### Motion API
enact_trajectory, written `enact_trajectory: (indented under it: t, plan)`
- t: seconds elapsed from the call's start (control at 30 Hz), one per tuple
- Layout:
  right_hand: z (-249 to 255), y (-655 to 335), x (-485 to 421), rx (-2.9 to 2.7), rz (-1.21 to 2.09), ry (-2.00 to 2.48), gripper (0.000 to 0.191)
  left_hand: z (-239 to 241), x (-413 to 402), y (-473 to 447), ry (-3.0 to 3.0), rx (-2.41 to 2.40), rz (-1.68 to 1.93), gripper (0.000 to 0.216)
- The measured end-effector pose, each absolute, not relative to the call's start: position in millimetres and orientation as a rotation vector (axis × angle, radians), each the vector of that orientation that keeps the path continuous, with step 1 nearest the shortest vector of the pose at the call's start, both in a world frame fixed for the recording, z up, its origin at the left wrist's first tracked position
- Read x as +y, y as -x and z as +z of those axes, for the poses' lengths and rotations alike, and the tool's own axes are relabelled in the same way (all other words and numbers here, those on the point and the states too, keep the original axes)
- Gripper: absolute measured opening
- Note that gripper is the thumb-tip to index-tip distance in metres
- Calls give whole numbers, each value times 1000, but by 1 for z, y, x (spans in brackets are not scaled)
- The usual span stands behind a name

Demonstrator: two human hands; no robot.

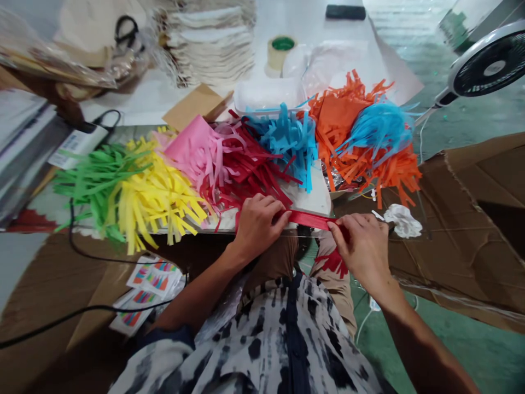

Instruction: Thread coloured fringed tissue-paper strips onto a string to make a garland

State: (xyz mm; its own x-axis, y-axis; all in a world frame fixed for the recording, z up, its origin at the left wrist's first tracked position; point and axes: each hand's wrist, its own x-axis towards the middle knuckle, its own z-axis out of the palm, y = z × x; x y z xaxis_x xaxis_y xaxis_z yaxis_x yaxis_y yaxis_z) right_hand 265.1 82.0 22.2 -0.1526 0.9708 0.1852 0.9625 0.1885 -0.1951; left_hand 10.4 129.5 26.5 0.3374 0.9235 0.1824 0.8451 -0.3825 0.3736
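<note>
A red tissue-paper tassel (309,219) is stretched flat between my two hands at the table's front edge. My left hand (262,221) pinches its left end, fingers bent and thumb pressed along it. The other end is gripped by my right hand (361,243), and red fringe hangs below that hand over my lap. Just beyond my left hand lie dark red fringed paper (258,158) and pink fringed paper (205,150). Yellow fringe (158,197) and green fringe (98,175) spread to the left. Blue fringe (289,139) and orange fringe (336,126) lie farther back to the right.
A tape roll (281,52), a clear plastic tray (268,96) and a stack of white cloth-like bundles (209,44) sit at the back. A small fan (488,65) stands right, above cardboard (467,230). A black cable (90,309) and printed cards (143,293) are lower left.
</note>
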Motion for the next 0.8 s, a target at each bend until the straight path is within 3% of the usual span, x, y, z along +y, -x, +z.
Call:
enact_trajectory:
  t: [0.3, 0.4, 0.5, 0.63, 0.8]
  plan:
    - [23, -264, 90, -2267, -141, 1848, 39, 15, 133, -15, -2571, 1615, 600, 25]
    - [24, -259, 85, -2215, -246, 1840, 30, 15, 132, -18, -2609, 1617, 654, 14]
    - [21, -250, 76, -2247, -315, 1619, 18, 14, 132, -21, -2767, 1372, 780, 22]
    - [8, -253, 60, -2367, -307, 1311, 34, 10, 135, -19, -2983, 909, 703, 20]
    - [1, -299, 42, -2248, -310, 1429, 40, 7, 131, -7, -3009, 897, 625, 31]
